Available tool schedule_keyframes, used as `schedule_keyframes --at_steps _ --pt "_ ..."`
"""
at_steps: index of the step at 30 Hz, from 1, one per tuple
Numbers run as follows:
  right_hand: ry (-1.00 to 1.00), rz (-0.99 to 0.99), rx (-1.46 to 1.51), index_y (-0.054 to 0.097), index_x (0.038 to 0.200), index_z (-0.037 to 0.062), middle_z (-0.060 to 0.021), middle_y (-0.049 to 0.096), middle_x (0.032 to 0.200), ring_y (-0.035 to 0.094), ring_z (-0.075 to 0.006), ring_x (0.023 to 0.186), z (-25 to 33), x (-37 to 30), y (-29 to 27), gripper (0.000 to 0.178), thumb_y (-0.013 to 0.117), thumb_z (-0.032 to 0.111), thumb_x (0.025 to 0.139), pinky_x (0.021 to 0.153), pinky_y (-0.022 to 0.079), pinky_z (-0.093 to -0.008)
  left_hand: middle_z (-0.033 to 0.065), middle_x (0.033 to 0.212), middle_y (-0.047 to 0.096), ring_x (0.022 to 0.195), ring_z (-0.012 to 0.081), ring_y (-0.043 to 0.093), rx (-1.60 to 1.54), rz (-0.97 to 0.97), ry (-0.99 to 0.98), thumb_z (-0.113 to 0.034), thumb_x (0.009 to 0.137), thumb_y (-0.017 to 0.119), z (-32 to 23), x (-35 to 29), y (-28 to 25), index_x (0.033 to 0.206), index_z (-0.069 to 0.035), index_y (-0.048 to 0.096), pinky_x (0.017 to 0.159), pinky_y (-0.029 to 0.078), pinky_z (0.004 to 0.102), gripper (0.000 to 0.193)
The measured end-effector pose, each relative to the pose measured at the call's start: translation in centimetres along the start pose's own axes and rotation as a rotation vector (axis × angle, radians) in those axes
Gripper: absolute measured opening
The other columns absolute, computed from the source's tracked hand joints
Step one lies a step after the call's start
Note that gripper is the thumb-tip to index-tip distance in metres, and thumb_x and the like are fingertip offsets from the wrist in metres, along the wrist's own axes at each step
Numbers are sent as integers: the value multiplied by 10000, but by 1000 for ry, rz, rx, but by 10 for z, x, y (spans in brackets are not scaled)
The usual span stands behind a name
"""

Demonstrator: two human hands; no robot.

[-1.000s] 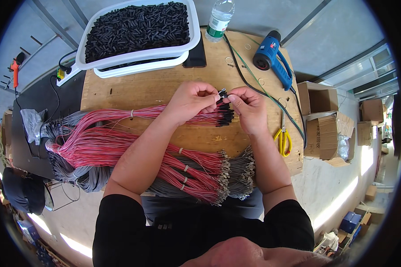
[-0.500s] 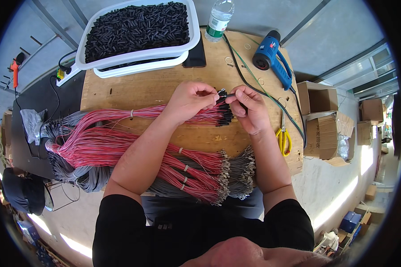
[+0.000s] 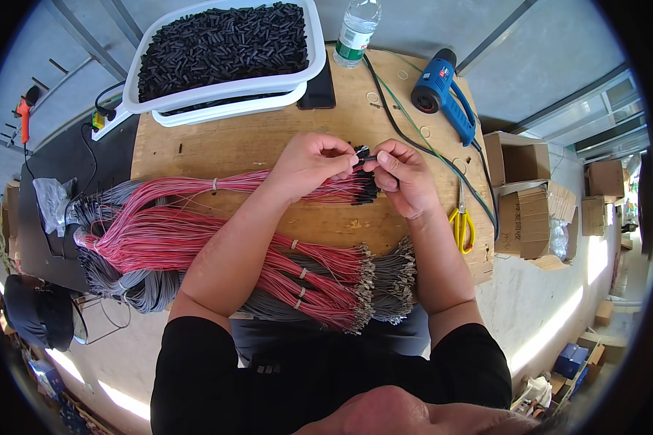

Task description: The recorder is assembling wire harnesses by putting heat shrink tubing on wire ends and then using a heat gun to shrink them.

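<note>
- One small black sleeve (image 3: 369, 158) sits between the two hands, nearer the person than the white tub (image 3: 316, 45) and to the right of it.
- The right hand (image 3: 408, 177) has thumb and forefinger closed on the sleeve, the other fingers curled beneath.
- The left hand (image 3: 313, 165) is closed in a fingertip pinch, seemingly on a wire end (image 3: 358, 159), mostly hidden; whether the sleeve already covers any of it is too small to tell.
- The step in hand looks like bringing sleeve and wire together. The next move, I judge, calls for a steady left pinch and a straight, gentle push from the right, since a slant could catch the rim.
- Just beyond the left fingertips, on the tub's near right side, black-tipped ends (image 3: 367, 190) finish a bundle of red wires (image 3: 243, 181).
- Farther toward the person from the tub lie tied red bundles with bare metal tips (image 3: 361, 293), grey wires (image 3: 399, 279) beside them.
- The tub itself holds a heap of loose black sleeves (image 3: 225, 51).
- Well right of the tub are a blue heat gun (image 3: 432, 85) and, nearer the person, yellow-handled scissors (image 3: 462, 230).
</note>
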State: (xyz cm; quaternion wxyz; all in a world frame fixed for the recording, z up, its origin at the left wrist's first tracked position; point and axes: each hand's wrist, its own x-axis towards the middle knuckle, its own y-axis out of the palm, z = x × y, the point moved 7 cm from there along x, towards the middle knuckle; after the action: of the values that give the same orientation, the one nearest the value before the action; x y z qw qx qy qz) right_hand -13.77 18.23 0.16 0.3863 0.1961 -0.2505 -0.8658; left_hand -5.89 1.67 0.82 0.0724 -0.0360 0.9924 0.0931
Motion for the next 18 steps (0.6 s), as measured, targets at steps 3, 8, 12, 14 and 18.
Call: schedule_keyframes --at_steps 3,8,12,14,18 --pt "-5 3 -14 692 1104 9 -141 763 944 442 -53 587 -2 1 0 78 668 64 1053 540 358 -205 82 903 755 815 121 712 7 2 9 -105 995 770 1 1 0 1090 51 758 771 595 265 183" --pt "-6 13 -20 691 1099 11 -137 760 944 450 -53 595 -3 1 2 65 665 46 1051 547 368 -204 84 905 755 812 122 709 23 25 27 -106 1000 766 3 2 0 1091 53 754 769 594 269 184" --pt "9 10 2 688 1096 14 -130 758 942 433 -57 587 0 0 0 99 660 104 1063 543 353 -209 82 907 753 809 121 700 -42 17 21 -103 1005 760 2 2 2 1086 55 749 765 586 271 178" --pt "14 9 26 687 1095 15 -122 756 940 426 -61 582 3 1 -2 123 657 132 1068 540 349 -214 81 902 754 801 116 701 -42 15 37 -109 1004 757 3 2 0 1097 58 747 747 582 265 191" --pt "-2 16 135 665 1105 17 -97 726 989 506 -98 681 16 6 -16 112 629 97 1036 595 403 -238 70 899 770 796 103 705 -11 -14 106 -131 997 762 4 5 -4 1083 45 760 732 567 257 195"
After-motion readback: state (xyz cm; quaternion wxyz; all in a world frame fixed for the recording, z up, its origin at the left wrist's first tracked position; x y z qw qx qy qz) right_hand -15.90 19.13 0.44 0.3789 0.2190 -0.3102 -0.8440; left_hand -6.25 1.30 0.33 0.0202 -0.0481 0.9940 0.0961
